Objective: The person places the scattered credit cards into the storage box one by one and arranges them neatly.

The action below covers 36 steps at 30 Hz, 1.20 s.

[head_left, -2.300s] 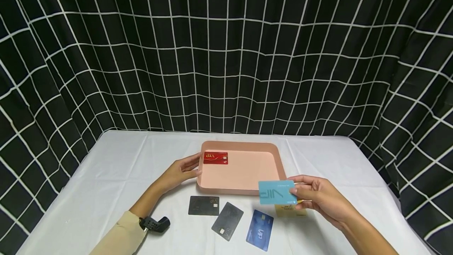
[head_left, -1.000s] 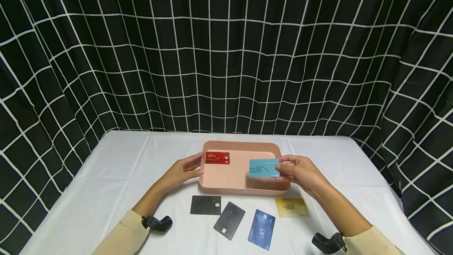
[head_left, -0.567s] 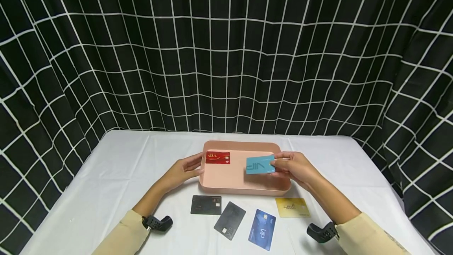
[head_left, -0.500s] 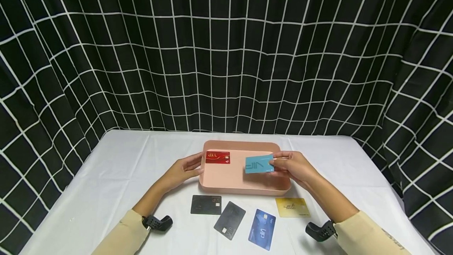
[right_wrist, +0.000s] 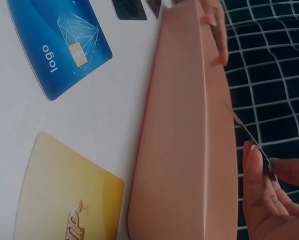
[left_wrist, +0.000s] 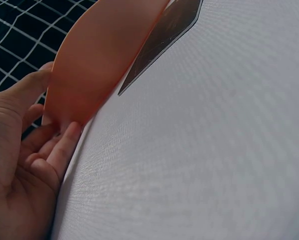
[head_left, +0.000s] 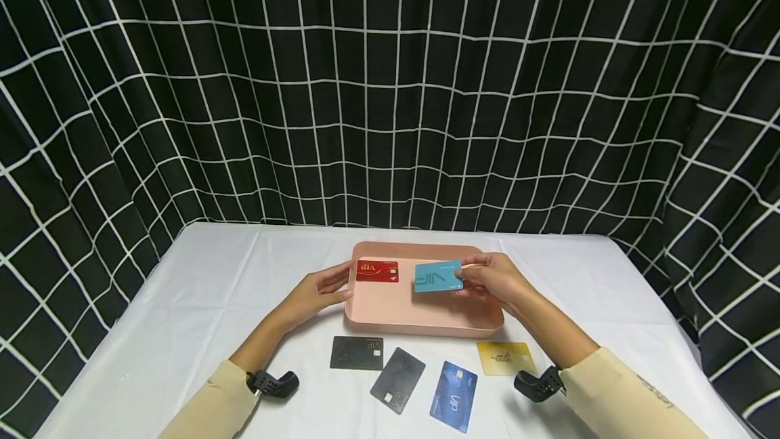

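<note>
A pink tray (head_left: pixel 420 314) lies on the white table, with a red VIP card (head_left: pixel 377 272) flat inside at its left. My left hand (head_left: pixel 315 295) holds the tray's left side; the left wrist view shows its thumb at the rim and its fingers against the outer wall. Between thumb and fingers my right hand (head_left: pixel 495 281) pinches a light blue VIP card (head_left: pixel 437 277) by its right end. That card is raised over the tray's right half, slightly tilted, with a shadow beneath. Seen from the right wrist, the card (right_wrist: pixel 247 131) appears nearly edge-on.
In front of the tray lie two dark cards, one level (head_left: pixel 356 353) and one slanted (head_left: pixel 397 380). To their right are a blue card (head_left: pixel 453 396) and a yellow card (head_left: pixel 506 358). A black gridded curtain (head_left: pixel 390 100) hangs behind the table.
My right hand has lifted the light blue card from in front of the tray's right corner, moving it left and away to above the tray. The left hand stays at the tray's side.
</note>
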Available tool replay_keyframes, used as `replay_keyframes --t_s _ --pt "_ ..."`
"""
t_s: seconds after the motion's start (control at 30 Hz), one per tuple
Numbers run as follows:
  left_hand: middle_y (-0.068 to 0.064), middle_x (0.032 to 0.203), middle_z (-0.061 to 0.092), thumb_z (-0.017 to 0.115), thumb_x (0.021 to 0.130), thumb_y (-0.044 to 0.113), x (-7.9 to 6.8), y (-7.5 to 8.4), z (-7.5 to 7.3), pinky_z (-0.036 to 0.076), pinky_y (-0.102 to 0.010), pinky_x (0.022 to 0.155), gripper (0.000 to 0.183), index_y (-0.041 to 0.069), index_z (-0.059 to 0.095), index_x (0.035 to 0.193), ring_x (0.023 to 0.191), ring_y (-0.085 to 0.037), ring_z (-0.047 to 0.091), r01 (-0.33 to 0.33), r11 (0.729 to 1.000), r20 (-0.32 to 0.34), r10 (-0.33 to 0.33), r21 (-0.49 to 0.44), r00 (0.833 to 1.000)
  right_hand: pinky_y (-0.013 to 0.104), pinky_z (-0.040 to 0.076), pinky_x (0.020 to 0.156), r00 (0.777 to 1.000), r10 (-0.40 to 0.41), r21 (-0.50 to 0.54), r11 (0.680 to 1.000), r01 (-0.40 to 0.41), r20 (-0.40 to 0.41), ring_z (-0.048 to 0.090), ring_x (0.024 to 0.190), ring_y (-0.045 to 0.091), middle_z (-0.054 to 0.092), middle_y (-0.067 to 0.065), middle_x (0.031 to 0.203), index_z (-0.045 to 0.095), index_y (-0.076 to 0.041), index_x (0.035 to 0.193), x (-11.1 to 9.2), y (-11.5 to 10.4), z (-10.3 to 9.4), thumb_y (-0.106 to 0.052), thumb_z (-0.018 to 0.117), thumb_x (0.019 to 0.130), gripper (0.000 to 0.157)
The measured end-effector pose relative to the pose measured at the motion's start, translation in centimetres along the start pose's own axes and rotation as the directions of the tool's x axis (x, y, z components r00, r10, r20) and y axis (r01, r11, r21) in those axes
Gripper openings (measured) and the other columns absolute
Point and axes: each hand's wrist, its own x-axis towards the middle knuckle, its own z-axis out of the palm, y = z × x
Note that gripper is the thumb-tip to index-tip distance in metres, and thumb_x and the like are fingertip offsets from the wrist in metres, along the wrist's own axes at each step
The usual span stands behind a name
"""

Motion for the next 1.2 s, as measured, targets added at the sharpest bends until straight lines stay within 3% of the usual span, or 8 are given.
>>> replay_keyframes --t_s 0.3,0.53,0.73,1.2 --pt "-0.013 0.16 0.037 0.071 0.096 0.01 0.0 0.1 0.1 0.044 -0.031 0.11 0.068 0.002 0.038 0.155 0.143 -0.031 0.042 0.006 1.0 -0.001 -0.006 -0.017 1.0 0.03 0.063 0.071 1.0 -0.011 0.042 0.999 0.01 0.011 0.073 0.072 0.015 0.07 0.01 0.085 0.051 0.02 0.123 0.7 0.1 0.2 0.004 0.062 0.094 0.035" --pt "-0.015 0.16 0.037 0.07 0.096 0.009 0.0 -0.1 0.1 0.043 -0.032 0.111 0.068 0.0 0.037 0.155 0.144 -0.032 0.04 -0.007 1.0 0.004 0.007 -0.024 1.0 0.03 0.063 0.071 0.996 -0.057 0.078 0.996 0.051 0.067 0.074 0.071 0.017 0.069 0.011 0.083 0.06 0.018 0.113 2.7 1.3 -0.5 0.001 0.069 0.091 0.029" --pt "-0.012 0.16 0.037 0.07 0.096 0.01 0.1 0.0 0.1 0.042 -0.033 0.111 0.067 0.002 0.038 0.155 0.144 -0.029 0.041 0.004 0.999 0.006 -0.004 -0.032 1.0 0.024 0.062 0.065 1.0 -0.004 0.001 1.0 0.004 -0.008 0.07 0.063 0.01 0.068 0.007 0.077 0.049 0.024 0.13 2.4 0.0 0.6 0.006 0.059 0.094 0.041" --pt "-0.01 0.159 0.04 0.072 0.096 0.017 0.1 -0.3 0.1 0.043 -0.036 0.111 0.068 0.007 0.041 0.155 0.143 -0.029 0.043 0.003 1.0 -0.017 -0.003 0.024 1.0 0.024 0.062 0.065 0.998 0.062 -0.001 0.998 -0.062 -0.013 0.07 0.065 0.011 0.07 0.011 0.079 0.052 0.024 0.129 4.6 0.3 0.8 0.008 0.058 0.096 0.037"
